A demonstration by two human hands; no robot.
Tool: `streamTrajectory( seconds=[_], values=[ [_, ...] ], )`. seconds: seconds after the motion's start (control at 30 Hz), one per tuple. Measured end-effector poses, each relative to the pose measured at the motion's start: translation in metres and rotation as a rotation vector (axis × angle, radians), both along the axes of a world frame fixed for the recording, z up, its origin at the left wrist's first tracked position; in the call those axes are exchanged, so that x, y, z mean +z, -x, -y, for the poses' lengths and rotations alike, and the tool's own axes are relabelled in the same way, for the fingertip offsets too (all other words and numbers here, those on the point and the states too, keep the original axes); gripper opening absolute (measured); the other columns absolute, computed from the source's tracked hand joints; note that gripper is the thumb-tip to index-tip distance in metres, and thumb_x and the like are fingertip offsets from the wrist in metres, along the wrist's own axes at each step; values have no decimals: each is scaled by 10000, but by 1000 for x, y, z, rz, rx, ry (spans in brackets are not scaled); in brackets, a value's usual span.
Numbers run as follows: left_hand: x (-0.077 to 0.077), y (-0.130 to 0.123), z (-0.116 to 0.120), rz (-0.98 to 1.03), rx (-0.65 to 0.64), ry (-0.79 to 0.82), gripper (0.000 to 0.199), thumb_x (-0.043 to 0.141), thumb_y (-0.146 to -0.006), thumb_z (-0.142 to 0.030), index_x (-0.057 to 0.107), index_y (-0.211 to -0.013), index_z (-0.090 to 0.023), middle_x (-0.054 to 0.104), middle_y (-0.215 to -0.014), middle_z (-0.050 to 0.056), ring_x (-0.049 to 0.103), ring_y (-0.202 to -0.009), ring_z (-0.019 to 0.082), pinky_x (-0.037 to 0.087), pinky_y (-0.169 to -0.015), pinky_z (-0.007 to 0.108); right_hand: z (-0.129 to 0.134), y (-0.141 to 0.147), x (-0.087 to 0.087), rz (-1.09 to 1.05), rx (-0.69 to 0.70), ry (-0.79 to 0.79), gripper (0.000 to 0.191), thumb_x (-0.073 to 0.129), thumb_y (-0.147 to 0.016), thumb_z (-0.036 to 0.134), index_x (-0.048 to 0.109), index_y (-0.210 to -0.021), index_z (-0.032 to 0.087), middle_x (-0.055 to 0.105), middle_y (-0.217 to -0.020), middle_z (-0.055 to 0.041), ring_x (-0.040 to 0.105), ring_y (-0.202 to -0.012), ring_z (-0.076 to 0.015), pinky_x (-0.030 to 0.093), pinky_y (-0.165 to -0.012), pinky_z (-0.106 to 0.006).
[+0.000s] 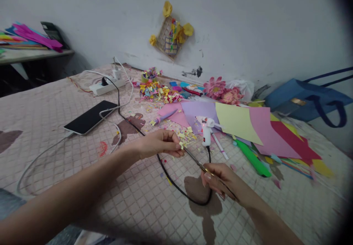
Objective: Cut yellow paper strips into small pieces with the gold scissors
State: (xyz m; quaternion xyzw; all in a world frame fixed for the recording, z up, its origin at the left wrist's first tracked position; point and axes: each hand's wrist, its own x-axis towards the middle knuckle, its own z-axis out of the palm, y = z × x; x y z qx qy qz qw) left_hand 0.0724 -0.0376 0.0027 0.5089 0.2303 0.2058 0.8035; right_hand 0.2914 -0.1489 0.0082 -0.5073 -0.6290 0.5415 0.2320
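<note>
My left hand is closed, its thumb and fingers pinching a small pale yellow piece of paper. In my right hand is a pair of scissors with slim silver blades and gold-coloured handles, partly hidden by my fingers. The blade tips point up and left and reach the paper at my left fingertips. Behind my hands lies a scatter of yellow paper snippets. A white glue gun with a small red light stands just beyond the scissors, its black cord looping under my hands.
Coloured paper sheets spread to the right, beside a green roll-like piece. A tablet and a power strip lie left, joined by white cables. Paper scraps, pink flowers and a blue bag line the wall.
</note>
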Motion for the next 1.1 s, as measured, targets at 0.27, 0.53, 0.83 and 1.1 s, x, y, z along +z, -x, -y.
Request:
streamTrajectory(
  seconds=[0.27,0.53,0.83,1.1],
  values=[
    [1,2,-1,20,-32,23,176,692,-682,-186,543,-722,-101,691,-757,61,660,-731,123,504,-721,244,0,-5,0,31,18,2,458,427,-793,598,475,-646,167,352,-424,71,291,-375,-65,219,-385,-193],
    [2,2,0,31,-42,41,163,691,-683,-183,552,-721,-106,694,-753,60,659,-727,121,506,-714,232,0,-6,0,50,39,-13,463,425,-799,594,471,-649,159,353,-425,70,294,-375,-62,215,-381,-191],
    [1,2,-1,36,-45,38,156,685,-685,-183,552,-718,-110,696,-762,65,662,-735,127,509,-705,230,0,-8,-3,63,38,-15,442,421,-822,560,478,-659,154,344,-443,70,293,-384,-61,206,-380,-193],
    [3,2,0,37,-55,42,141,681,-689,-174,557,-716,-110,696,-763,63,663,-738,124,508,-710,228,0,-10,-3,49,54,-5,473,409,-808,592,493,-677,145,346,-434,74,286,-368,-55,206,-373,-188]
  ],
)
